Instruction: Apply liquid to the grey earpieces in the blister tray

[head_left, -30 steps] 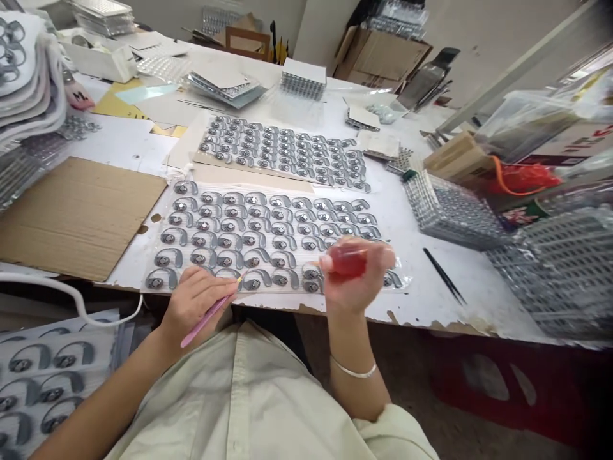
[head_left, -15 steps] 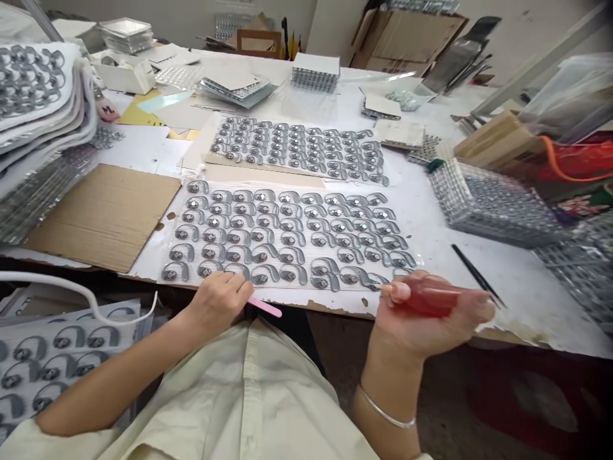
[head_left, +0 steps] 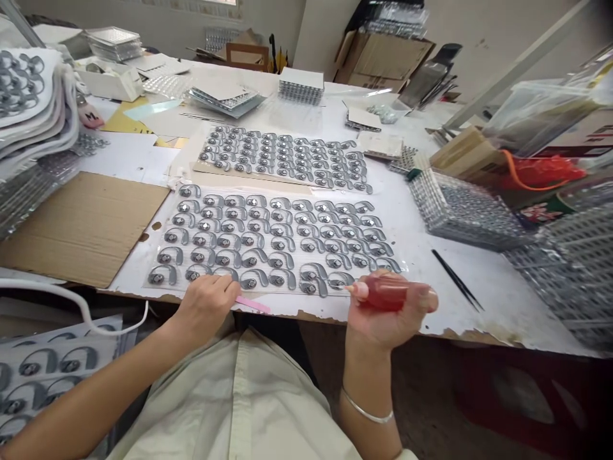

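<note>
My right hand (head_left: 378, 319) is wrapped round a squeeze bottle of red liquid (head_left: 390, 292). The bottle lies nearly level, its thin nozzle pointing left at a grey hook-shaped piece (head_left: 339, 279) in the front row. Whether the tip touches that piece I cannot tell. Closed at the sheet's front edge, my left hand (head_left: 205, 303) grips a slim pink tool (head_left: 253, 305) whose flat end sticks out to the right; its other end is hidden. Rows of grey curved pieces, each with a small round shiny part, lie on a whitish sheet (head_left: 230, 289) before me.
Behind lies a second sheet of similar pieces (head_left: 282, 156). Black tweezers (head_left: 456, 279) rest to the right, near stacked clear trays (head_left: 469, 211). A cardboard sheet (head_left: 81, 227) is at left, beside layered white pads (head_left: 57, 121). A white cable (head_left: 81, 300) loops at the front left edge.
My right hand with the bottle moved right along the front row, then slightly back left in view. My left hand turned the pink tool, so its flat end now points right. The camera view shifted too.
</note>
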The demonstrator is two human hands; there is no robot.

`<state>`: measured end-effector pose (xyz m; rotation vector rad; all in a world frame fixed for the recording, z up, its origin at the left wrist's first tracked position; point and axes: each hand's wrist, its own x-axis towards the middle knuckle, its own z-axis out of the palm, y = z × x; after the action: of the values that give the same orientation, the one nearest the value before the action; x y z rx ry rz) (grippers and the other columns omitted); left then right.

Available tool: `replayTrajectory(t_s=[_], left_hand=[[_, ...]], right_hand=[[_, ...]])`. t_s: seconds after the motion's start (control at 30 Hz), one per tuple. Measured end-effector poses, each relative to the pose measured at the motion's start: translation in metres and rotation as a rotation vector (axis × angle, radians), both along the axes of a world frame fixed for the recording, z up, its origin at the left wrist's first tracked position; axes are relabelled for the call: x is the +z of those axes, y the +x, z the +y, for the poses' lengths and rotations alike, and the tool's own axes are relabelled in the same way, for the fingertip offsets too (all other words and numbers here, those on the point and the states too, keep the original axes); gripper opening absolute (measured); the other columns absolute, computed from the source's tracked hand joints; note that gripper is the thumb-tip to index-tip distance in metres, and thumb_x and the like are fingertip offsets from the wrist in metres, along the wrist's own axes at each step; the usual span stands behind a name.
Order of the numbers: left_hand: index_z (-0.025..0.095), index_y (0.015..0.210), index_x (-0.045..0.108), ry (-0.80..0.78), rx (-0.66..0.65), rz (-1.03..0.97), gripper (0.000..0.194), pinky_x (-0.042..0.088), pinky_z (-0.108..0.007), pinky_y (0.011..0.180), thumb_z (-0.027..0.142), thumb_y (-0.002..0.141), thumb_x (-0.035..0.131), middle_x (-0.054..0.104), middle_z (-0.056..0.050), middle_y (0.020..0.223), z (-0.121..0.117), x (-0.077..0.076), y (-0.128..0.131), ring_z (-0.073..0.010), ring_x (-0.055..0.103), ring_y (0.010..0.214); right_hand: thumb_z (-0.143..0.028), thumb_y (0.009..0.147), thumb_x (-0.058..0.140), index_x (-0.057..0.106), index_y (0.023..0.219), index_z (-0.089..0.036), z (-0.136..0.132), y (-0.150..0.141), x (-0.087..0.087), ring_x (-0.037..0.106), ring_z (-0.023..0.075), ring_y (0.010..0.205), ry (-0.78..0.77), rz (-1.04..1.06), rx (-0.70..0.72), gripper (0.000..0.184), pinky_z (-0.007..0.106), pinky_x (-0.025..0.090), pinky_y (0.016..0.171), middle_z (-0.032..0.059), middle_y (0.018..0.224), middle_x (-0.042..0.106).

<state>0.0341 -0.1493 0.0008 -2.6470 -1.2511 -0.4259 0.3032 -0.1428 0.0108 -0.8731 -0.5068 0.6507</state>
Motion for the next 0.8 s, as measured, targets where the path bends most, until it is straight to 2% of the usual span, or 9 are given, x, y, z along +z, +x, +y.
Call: replayTrajectory(t_s=[0.1,0.17,0.23,0.33,0.47,0.57,0.63,0.7,0.8], left_hand=[[0.016,0.071,0.056,-0.018,0.018,-0.032,0.018,0.035,-0.029,0.053,0.007,0.085,0.048,0.052,0.0,0.059,0.006,0.0,-0.001,-0.0161,0.051,0.054],[0.016,0.079,0.058,-0.035,0.018,-0.153,0.015,0.039,-0.028,0.056,0.012,0.088,0.047,0.057,-0.002,0.064,0.008,0.001,-0.004,-0.016,0.055,0.058],[0.015,0.095,0.059,-0.049,0.03,-0.383,0.012,0.045,-0.026,0.06,0.02,0.091,0.049,0.063,-0.004,0.076,0.007,0.002,-0.006,-0.0147,0.058,0.064],[0.017,0.114,0.053,-0.124,0.109,-0.791,0.023,0.048,-0.023,0.063,0.026,0.095,0.046,0.062,-0.004,0.083,0.004,0.003,-0.004,-0.0122,0.056,0.067],[0.018,0.112,0.058,-0.28,0.088,-1.174,0.026,0.05,-0.027,0.07,0.027,0.098,0.038,0.057,-0.005,0.083,0.002,0.004,0.005,-0.0139,0.056,0.076],[0.018,0.112,0.063,-0.235,0.027,-1.148,0.029,0.049,-0.028,0.072,0.031,0.097,0.041,0.057,-0.007,0.091,0.0,0.003,0.007,-0.0159,0.055,0.085],[0.02,0.118,0.062,-0.206,-0.018,-1.113,0.03,0.049,-0.026,0.067,0.032,0.097,0.043,0.058,-0.006,0.087,-0.004,0.002,0.004,-0.0142,0.054,0.078],[0.021,0.122,0.059,-0.224,-0.057,-1.099,0.029,0.049,-0.024,0.063,0.028,0.096,0.045,0.061,-0.005,0.083,-0.009,-0.001,0.002,-0.0123,0.055,0.071],[0.019,0.12,0.059,-0.158,-0.083,-1.021,0.031,0.054,-0.023,0.068,0.014,0.09,0.055,0.066,-0.006,0.089,-0.017,-0.007,0.001,-0.0124,0.063,0.075]], right_hand=[[-0.045,0.073,0.064,0.035,0.061,-0.021,0.004,-0.004,-0.002,0.05,0.0109,0.041,-0.002,0.003,-0.008,0.04,0.022,0.039,0.029,-0.0071,0.056,0.055],[-0.045,0.072,0.065,0.036,0.063,-0.021,0.006,-0.005,-0.002,0.051,0.0113,0.043,-0.002,0.009,-0.017,0.039,0.022,0.041,0.03,-0.0074,0.056,0.055],[-0.045,0.072,0.066,0.037,0.061,-0.021,0.009,-0.007,-0.003,0.051,0.0111,0.044,0.002,0.008,-0.021,0.039,0.021,0.041,0.031,-0.0068,0.055,0.054],[-0.048,0.072,0.065,0.043,0.057,-0.019,0.015,-0.012,-0.002,0.049,0.0099,0.044,0.028,-0.008,-0.016,0.039,0.021,0.04,0.031,-0.0049,0.055,0.052],[-0.048,0.073,0.064,0.051,0.06,-0.019,0.026,-0.031,0.001,0.051,0.0099,0.049,0.045,-0.062,0.036,0.034,0.021,0.041,0.032,-0.0038,0.06,0.05],[-0.044,0.075,0.064,0.056,0.066,-0.022,0.034,-0.048,0.003,0.051,0.0094,0.052,0.096,-0.17,0.067,0.025,0.021,0.044,0.038,-0.0043,0.06,0.05],[-0.041,0.076,0.063,0.058,0.068,-0.022,0.038,-0.057,0.004,0.052,0.01,0.055,0.144,-0.238,0.049,0.021,0.021,0.045,0.042,-0.0039,0.059,0.049],[-0.04,0.076,0.063,0.058,0.068,-0.022,0.041,-0.065,0.004,0.053,0.0112,0.058,0.166,-0.271,0.034,0.02,0.022,0.045,0.043,-0.0028,0.06,0.05],[-0.041,0.075,0.063,0.058,0.067,-0.021,0.041,-0.075,0.003,0.053,0.0115,0.057,0.149,-0.309,0.053,0.022,0.024,0.043,0.043,-0.0016,0.064,0.051]])
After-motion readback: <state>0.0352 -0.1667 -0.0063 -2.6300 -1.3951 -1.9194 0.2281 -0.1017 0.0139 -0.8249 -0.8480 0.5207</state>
